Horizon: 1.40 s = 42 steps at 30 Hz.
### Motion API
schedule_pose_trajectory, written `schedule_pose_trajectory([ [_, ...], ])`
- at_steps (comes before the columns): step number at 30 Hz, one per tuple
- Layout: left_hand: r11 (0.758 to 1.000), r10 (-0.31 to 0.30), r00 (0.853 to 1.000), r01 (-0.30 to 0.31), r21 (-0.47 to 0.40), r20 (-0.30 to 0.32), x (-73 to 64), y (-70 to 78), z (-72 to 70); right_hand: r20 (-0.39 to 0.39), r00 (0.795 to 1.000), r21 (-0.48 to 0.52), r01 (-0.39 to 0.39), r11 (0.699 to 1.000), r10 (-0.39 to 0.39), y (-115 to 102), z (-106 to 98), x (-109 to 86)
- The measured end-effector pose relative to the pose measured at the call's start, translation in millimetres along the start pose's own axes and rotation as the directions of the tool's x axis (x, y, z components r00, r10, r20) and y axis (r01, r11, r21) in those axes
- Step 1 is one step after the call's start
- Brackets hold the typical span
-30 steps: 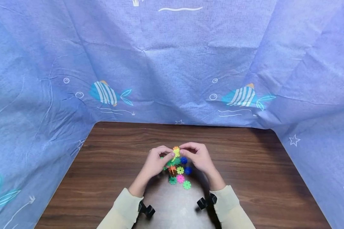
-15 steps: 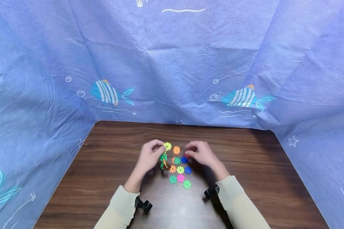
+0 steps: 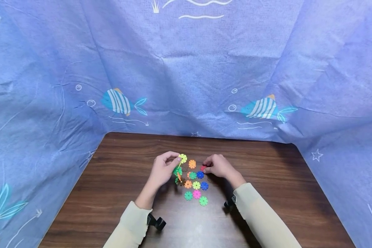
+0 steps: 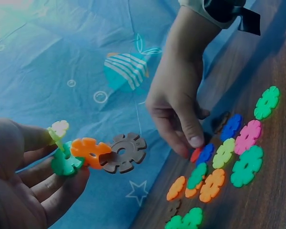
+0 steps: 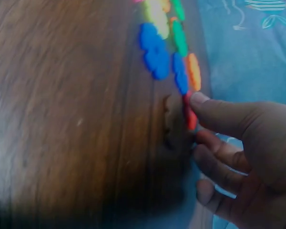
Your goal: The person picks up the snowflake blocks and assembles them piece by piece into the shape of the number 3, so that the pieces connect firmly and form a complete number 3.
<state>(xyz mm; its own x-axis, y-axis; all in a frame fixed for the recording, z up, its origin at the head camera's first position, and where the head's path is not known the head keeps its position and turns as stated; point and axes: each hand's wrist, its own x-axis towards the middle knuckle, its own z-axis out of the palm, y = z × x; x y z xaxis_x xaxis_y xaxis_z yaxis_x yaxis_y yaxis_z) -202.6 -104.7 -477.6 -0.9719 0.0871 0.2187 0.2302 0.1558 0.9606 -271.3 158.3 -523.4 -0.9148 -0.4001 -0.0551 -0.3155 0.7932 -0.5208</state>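
Note:
My left hand [image 3: 163,168] holds a short chain of interlocking snowflake discs up off the table, pinching its yellow disc [image 3: 182,158] between thumb and fingers. In the left wrist view a green disc [image 4: 66,161], an orange disc [image 4: 89,151] and a brown disc [image 4: 127,153] are slotted together below the yellow one. At the right of the loose discs, my right hand [image 3: 220,166] has thumb and forefinger on a red disc [image 5: 190,114], pinching it beside a blue disc [image 3: 200,174]. The red disc is partly covered by the thumb.
Several loose discs lie flat between and in front of the hands, among them an orange disc [image 3: 192,164], a pink disc [image 3: 196,194] and a light green disc [image 3: 203,200]. The brown wooden table [image 3: 127,144] ends at a blue fish-patterned curtain [image 3: 186,79].
The hands have parted: my left hand has carried the chain left, while my right hand has let go of it, moved right and reached the red disc.

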Motion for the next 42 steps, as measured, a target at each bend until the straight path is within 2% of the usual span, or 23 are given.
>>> schedule_pose_trajectory([
  [3,1.0,0.007,1.0,-0.007,0.005,-0.005,1.1,-0.7,-0.2,-0.009,1.0,-0.012,0.029,1.0,-0.029,5,2,1.7],
  [9,1.0,-0.017,1.0,0.018,0.015,-0.016,1.8,-0.3,0.0,-0.029,0.998,0.013,0.061,0.998,-0.06,13,3,2.7],
  [14,0.999,-0.023,0.999,0.024,0.038,-0.027,1.0,-1.0,0.5,-0.046,0.997,0.104,0.063,0.993,-0.059,16,1,3.4],
  [18,0.999,-0.02,0.999,0.021,0.044,-0.026,1.1,-2.1,2.1,-0.096,0.994,0.218,0.07,0.973,-0.05,13,-6,4.1],
  [21,0.999,-0.024,0.999,0.024,0.029,-0.023,1.1,-3.3,4.0,-0.152,0.987,0.355,0.111,0.928,-0.061,2,-14,3.1],
  [25,0.999,-0.032,0.999,0.032,0.004,-0.023,1.4,-5.6,7.0,-0.227,0.971,0.544,0.19,0.817,-0.074,-21,-25,-3.2],
  [28,0.999,-0.032,0.999,0.032,0.001,-0.021,1.3,-7.9,9.1,-0.286,0.956,0.623,0.233,0.747,-0.06,-37,-27,-12.6],
  [33,1.0,-0.027,1.0,0.027,0.005,-0.011,0.7,-10.2,11.3,-0.349,0.937,0.701,0.269,0.66,-0.011,-49,-12,-26.1],
  [36,1.0,-0.014,1.0,0.014,0.01,0.0,1.7,-10.6,11.8,-0.365,0.931,0.708,0.283,0.647,-0.009,-52,-5,-28.6],
  [38,1.0,0.002,1.0,-0.002,0.024,0.004,2.5,-10.9,12.0,-0.364,0.931,0.7,0.29,0.652,-0.022,-52,-2,-28.8],
  [42,0.996,0.031,0.999,-0.032,0.084,0.006,2.7,-11.6,11.9,-0.344,0.938,0.705,0.288,0.648,-0.043,-50,0,-28.9],
])
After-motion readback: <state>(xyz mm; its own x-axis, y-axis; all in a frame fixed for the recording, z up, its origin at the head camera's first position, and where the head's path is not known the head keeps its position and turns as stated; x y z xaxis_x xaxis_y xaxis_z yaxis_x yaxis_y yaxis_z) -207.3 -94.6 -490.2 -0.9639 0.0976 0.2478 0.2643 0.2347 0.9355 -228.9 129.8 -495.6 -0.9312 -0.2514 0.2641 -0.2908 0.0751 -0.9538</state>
